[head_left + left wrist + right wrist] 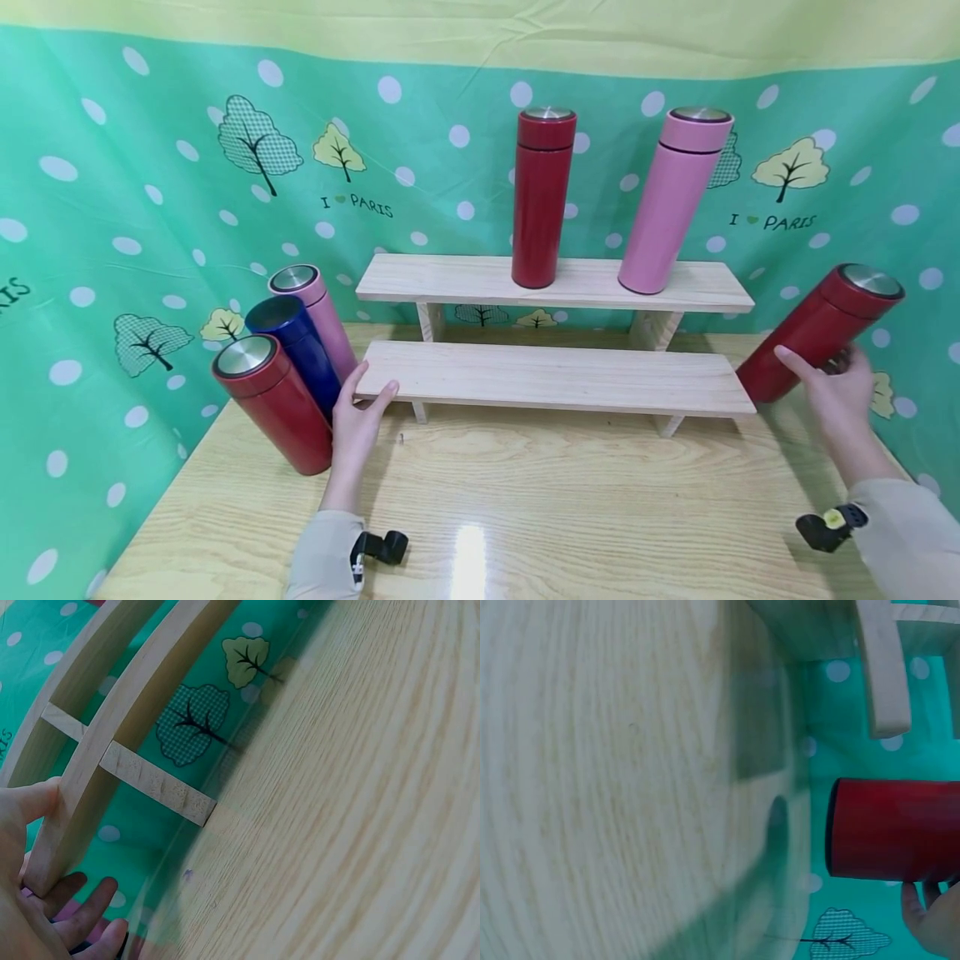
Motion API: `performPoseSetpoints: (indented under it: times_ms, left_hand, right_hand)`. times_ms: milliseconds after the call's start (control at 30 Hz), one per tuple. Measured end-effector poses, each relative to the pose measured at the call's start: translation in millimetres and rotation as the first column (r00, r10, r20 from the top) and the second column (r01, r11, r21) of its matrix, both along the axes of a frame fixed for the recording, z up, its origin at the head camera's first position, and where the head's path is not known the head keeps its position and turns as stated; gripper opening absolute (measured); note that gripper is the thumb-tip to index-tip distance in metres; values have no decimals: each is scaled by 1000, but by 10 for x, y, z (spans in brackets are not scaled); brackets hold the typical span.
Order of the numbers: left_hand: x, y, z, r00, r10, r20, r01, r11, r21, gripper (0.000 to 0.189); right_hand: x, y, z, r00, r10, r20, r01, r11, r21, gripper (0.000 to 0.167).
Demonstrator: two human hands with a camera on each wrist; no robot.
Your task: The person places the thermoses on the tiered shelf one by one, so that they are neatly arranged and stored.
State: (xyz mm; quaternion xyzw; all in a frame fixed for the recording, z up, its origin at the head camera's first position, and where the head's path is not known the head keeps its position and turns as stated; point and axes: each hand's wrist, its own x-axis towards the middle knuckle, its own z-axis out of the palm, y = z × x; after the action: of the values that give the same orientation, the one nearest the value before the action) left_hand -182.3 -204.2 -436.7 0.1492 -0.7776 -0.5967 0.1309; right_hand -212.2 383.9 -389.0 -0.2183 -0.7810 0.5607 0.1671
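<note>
My right hand (840, 387) grips a red thermos bottle (813, 337) with a steel-topped lid, at the right end of the wooden shelf stand. In the right wrist view, the base of this red bottle (896, 829) hangs clear of the tabletop. At the stand's left end, my left hand (356, 425) holds the corner of the lower shelf board (555, 379). The left wrist view has the thumb against the board (90, 776), with the other fingers bent around and below its end.
On the upper board (450, 279) stand a red bottle (543, 200) and a pink bottle (675, 200). Left of the stand are another red bottle (277, 408), a blue bottle (300, 350) and a pink bottle (326, 321). A green dotted cloth (187, 225) hangs behind the wooden table (555, 492).
</note>
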Motion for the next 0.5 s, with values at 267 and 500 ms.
performPoseSetpoints:
  times_ms: [267, 500]
  left_hand:
    - [-3, -8, -10, 1000, -6, -1, 6, 1000, 13, 75]
    - [2, -6, -15, 1000, 3, -4, -3, 1000, 5, 74]
  right_hand:
    - [83, -125, 269, 976, -103, -190, 76, 986, -146, 75]
    - [184, -240, 439, 915, -163, -369, 108, 980, -166, 68]
